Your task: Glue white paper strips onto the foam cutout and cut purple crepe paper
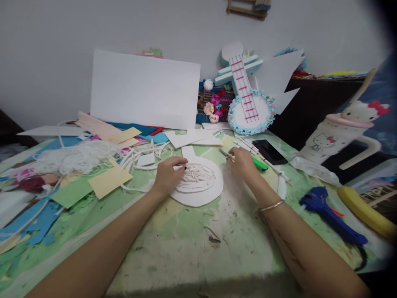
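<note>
A white round board (pixel 214 194) with a short tab at its top lies flat on the table. Inside a raised ring on it, short white strips (pixel 198 176) are heaped. At the ring's left edge is my left hand (pixel 170 176), fingers bent and drawn together over the board; whatever they pinch is too small or hidden. To the right of the board, my right hand (pixel 243 163) closes around small metal scissors (pixel 226 154), blades pointing up and left. A green utility knife (pixel 259 164) lies just beside that hand. White cord (pixel 132 165) is coiled left of the board.
Paper scraps and tangled white string (pixel 77 157) fill the left side. A white panel (pixel 144 89) and a decorated paper instrument (pixel 245 91) stand at the back. On the right are a phone (pixel 269 152), a blue glue gun (pixel 331 215), a yellow banana-shaped object (pixel 366 211) and a tumbler (pixel 328 136).
</note>
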A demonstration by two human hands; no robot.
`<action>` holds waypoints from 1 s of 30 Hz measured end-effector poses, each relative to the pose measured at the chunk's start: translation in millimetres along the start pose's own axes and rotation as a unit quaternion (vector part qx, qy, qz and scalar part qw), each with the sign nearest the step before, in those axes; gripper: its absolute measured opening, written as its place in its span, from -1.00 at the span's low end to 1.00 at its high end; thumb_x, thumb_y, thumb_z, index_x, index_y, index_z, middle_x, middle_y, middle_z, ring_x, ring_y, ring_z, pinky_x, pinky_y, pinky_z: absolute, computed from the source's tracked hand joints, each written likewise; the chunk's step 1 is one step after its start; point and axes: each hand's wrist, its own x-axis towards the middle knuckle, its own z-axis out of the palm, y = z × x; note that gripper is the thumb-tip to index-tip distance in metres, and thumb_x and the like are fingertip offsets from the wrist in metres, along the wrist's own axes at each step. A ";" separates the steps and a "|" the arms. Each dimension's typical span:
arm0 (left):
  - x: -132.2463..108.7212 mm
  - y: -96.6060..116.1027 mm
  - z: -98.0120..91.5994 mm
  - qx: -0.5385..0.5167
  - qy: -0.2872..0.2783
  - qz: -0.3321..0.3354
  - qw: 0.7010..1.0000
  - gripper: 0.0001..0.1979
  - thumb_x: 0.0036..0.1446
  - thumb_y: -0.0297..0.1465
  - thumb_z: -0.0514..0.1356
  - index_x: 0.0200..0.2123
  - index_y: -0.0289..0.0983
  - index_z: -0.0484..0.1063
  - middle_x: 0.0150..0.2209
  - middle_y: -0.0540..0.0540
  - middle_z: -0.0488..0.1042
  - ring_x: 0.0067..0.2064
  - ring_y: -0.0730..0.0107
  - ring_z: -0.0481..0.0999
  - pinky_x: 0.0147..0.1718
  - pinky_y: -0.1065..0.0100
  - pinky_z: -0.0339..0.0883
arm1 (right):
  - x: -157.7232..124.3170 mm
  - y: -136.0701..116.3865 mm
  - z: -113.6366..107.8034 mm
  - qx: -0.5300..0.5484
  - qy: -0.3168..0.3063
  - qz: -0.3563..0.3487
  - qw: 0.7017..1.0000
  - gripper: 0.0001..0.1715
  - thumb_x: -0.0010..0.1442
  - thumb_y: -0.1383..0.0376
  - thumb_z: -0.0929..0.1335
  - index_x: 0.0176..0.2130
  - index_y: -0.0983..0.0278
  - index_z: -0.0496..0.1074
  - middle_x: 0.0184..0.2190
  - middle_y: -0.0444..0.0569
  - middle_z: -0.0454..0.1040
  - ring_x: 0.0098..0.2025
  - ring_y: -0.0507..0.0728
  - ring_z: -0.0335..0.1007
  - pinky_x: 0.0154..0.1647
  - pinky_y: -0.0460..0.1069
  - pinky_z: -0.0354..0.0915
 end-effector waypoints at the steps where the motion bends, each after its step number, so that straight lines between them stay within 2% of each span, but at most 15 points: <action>1: 0.7 -0.8 0.4 -0.002 -0.006 -0.005 1.000 -0.75 -0.08 -0.50 0.14 -0.31 -0.32 0.56 -0.24 -0.13 0.59 -0.22 0.30 0.55 -0.11 0.28 0.42 | -0.9 -4.5 0.4 0.020 0.006 -0.018 1.000 -0.70 0.13 0.36 0.26 -0.12 0.37 0.41 -0.17 0.15 0.46 -0.08 0.23 0.34 -0.10 0.02 0.17; 4: 1.0 -2.3 2.0 -0.018 -0.046 -0.030 0.998 -0.71 -0.06 -0.49 0.13 -0.26 -0.32 0.57 -0.20 -0.14 0.59 -0.16 0.26 0.56 -0.06 0.25 0.42 | -5.2 -15.2 1.5 0.071 0.027 -0.058 0.995 -0.72 0.12 0.37 0.28 -0.14 0.38 0.42 -0.19 0.13 0.48 -0.12 0.21 0.33 -0.10 0.02 0.17; 7: -0.3 -2.0 2.7 -0.009 -0.069 -0.019 0.997 -0.68 -0.06 -0.49 0.13 -0.22 -0.28 0.57 -0.14 -0.11 0.57 -0.07 0.24 0.53 0.01 0.23 0.38 | -9.9 -21.8 0.4 0.114 0.040 -0.086 0.989 -0.76 0.10 0.42 0.28 -0.19 0.36 0.42 -0.24 0.08 0.49 -0.18 0.17 0.34 -0.13 0.01 0.17; 13: 0.4 -3.8 -1.7 -0.032 -0.071 -0.005 0.997 -0.68 -0.02 -0.47 0.10 -0.21 -0.28 0.57 -0.12 -0.12 0.56 -0.03 0.21 0.52 0.08 0.19 0.31 | -16.8 -32.7 -4.7 0.158 0.022 -0.137 0.978 -0.80 0.09 0.46 0.30 -0.24 0.35 0.44 -0.28 0.06 0.49 -0.20 0.17 0.33 -0.15 0.02 0.18; 17: 1.0 -4.1 -3.0 -0.078 -0.043 -0.032 0.996 -0.73 -0.03 -0.46 0.13 -0.27 -0.29 0.58 -0.21 -0.14 0.59 -0.11 0.21 0.55 0.00 0.18 0.36 | -21.2 -39.1 -5.3 0.200 0.044 -0.178 0.963 -0.78 0.10 0.49 0.29 -0.23 0.33 0.45 -0.27 0.04 0.50 -0.19 0.15 0.35 -0.16 0.01 0.22; 22: 1.8 -0.9 -1.1 -0.225 -0.012 -0.118 0.967 -0.74 -0.05 -0.45 0.18 -0.25 -0.34 0.54 -0.26 -0.17 0.58 -0.20 0.26 0.56 -0.12 0.23 0.42 | -26.2 -45.1 -2.7 0.237 0.044 -0.234 0.942 -0.73 0.12 0.53 0.27 -0.22 0.31 0.47 -0.26 0.05 0.51 -0.18 0.14 0.36 -0.14 0.03 0.26; 30: 2.7 7.8 -1.9 -0.326 -0.017 -0.164 0.931 -0.71 -0.12 -0.44 0.27 -0.24 -0.38 0.50 -0.24 -0.20 0.57 -0.16 0.24 0.56 -0.07 0.19 0.43 | -30.2 -57.2 3.0 0.286 0.030 -0.314 0.905 -0.64 0.19 0.52 0.21 -0.10 0.29 0.46 -0.16 0.07 0.51 -0.09 0.17 0.33 -0.06 0.09 0.29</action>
